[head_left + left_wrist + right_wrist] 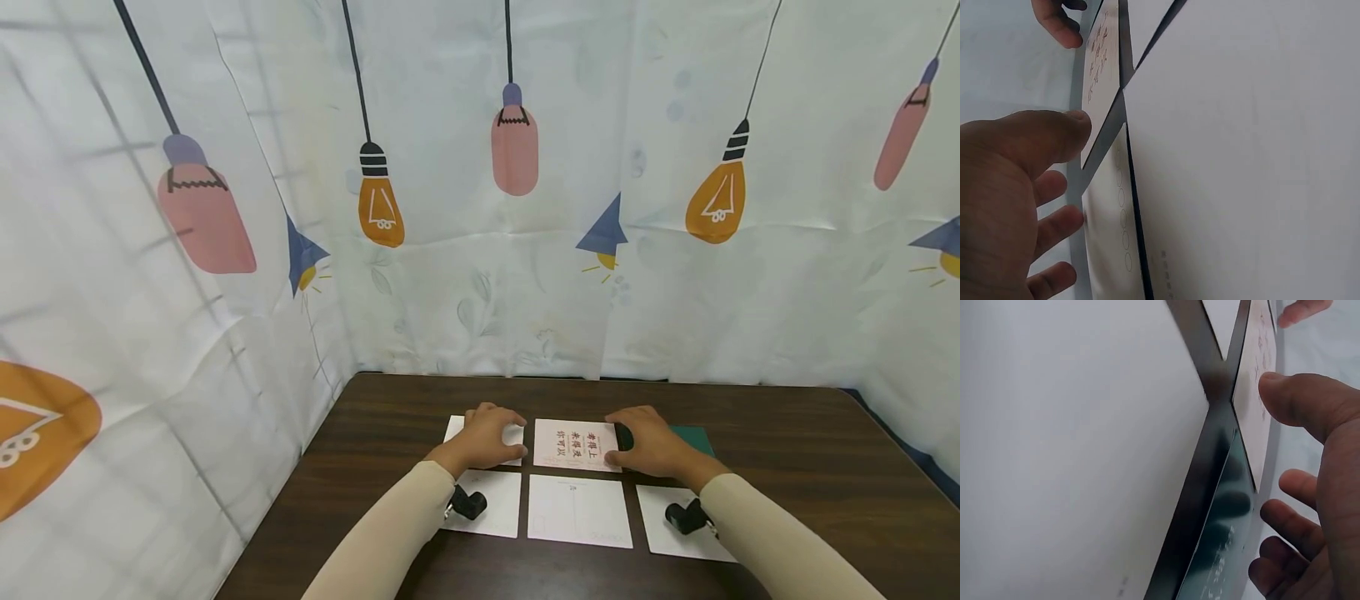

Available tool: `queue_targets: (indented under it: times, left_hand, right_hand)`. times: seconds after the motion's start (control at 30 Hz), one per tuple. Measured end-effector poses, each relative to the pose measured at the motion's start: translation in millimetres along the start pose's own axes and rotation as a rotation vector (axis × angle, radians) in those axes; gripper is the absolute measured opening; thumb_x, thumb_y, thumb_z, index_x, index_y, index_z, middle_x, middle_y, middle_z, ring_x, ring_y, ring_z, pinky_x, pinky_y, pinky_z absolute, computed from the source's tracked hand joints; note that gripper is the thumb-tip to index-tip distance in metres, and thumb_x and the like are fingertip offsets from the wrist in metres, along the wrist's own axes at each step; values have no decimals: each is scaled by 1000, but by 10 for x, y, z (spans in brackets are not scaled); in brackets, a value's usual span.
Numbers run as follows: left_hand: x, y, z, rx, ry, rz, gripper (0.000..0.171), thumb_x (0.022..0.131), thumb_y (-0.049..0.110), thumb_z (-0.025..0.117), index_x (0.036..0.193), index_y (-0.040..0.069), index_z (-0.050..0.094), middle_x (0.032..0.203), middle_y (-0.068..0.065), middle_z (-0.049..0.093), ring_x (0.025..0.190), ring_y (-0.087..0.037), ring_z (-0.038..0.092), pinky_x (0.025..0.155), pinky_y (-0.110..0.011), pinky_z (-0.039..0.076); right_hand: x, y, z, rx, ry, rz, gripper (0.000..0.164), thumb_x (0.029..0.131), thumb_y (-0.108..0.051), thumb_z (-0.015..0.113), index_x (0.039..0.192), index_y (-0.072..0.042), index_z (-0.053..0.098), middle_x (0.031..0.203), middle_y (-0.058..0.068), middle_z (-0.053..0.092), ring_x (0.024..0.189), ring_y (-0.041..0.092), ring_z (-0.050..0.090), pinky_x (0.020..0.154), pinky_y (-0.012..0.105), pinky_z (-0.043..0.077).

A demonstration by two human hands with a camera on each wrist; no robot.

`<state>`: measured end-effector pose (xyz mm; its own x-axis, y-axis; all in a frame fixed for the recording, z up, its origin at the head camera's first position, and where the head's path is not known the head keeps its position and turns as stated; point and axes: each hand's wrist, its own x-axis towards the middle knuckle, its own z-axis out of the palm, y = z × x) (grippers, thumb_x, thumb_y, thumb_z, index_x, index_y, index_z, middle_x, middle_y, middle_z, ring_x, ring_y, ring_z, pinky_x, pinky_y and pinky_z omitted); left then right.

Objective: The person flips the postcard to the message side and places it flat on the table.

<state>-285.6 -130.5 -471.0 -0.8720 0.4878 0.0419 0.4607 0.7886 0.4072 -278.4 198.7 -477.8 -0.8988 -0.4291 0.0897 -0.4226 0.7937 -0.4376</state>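
A pale pink postcard (pixel 570 446) with red Chinese characters lies on the table between both hands. My left hand (pixel 480 439) hovers over a white postcard (pixel 454 426) at the back left, its thumb near the pink card's left edge. At the pink card's right edge is my right hand (pixel 654 446), thumb over the card's near corner, with its fingers over a dark green postcard (pixel 696 437). In both wrist views the fingers are loosely bent and spread, with nothing pinched between thumb and fingers.
In the front row lie three white cards: a left one (pixel 498 504), a middle one (pixel 579 512) and a right one (pixel 675 542) partly under the right forearm. The dark wooden table (pixel 810 467) meets a white patterned curtain (pixel 450 308) behind and at the sides.
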Motion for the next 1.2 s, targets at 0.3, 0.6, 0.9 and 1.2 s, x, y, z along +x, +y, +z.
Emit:
queue_targets:
  times: [0.3,0.6,0.9,1.2]
  left_hand:
    - [93,116,-11,54,-20,-33,51,89,43,76,135,22,66,148,-4,53,140,-34,35,100,-55,28]
    - [178,173,12,87,-59,-45,62,87,47,79,141,22,61,151,-7,49,139,-34,34,101,-56,27]
    - [207,244,1,101,-92,-113,69,82,48,84,142,23,61,152,-11,45,138,-35,33,97,-53,28]
    - [225,297,-20,82,-122,-191,70,80,45,87,141,25,60,155,-12,40,138,-38,32,99,-55,30]
  right_hand:
    - [6,66,-33,-35,-43,26,77,81,-47,85,139,-3,59,143,21,54,136,49,37,109,69,27]
    - [32,68,-54,-80,-98,61,84,77,-52,86,141,-5,59,148,26,47,138,52,33,109,71,24]
    - [65,25,-66,-84,-124,79,83,76,-49,88,139,-4,60,147,26,47,137,52,34,108,71,26]
    - [128,-15,-92,-74,-152,124,83,72,-49,92,136,-6,61,146,25,47,136,50,34,109,69,26]
